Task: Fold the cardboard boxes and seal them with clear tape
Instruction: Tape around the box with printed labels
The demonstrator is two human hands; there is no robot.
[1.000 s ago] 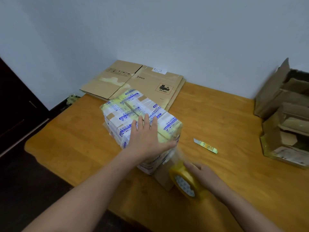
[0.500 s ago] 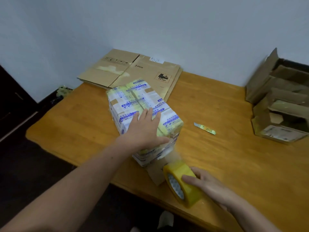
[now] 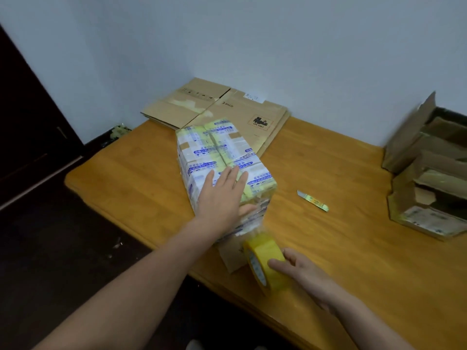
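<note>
Left hand [image 3: 222,195] lies flat, grip released, on the taped box [image 3: 217,152] at mid-bench [image 3: 353,248]. The right hand's [image 3: 300,271] grip clasps the yellow tape roll [image 3: 267,263] just nearer. Far flattened cardboard [image 3: 242,114] reads "PICO" and "UN 3481".

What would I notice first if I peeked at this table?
Probably the box covered in tape and blue print, in the middle of the table, with the left hand pressing flat on top. At its near end, the right hand holds a bright yellow tape roll. A small knife lies to the box's right.
</note>
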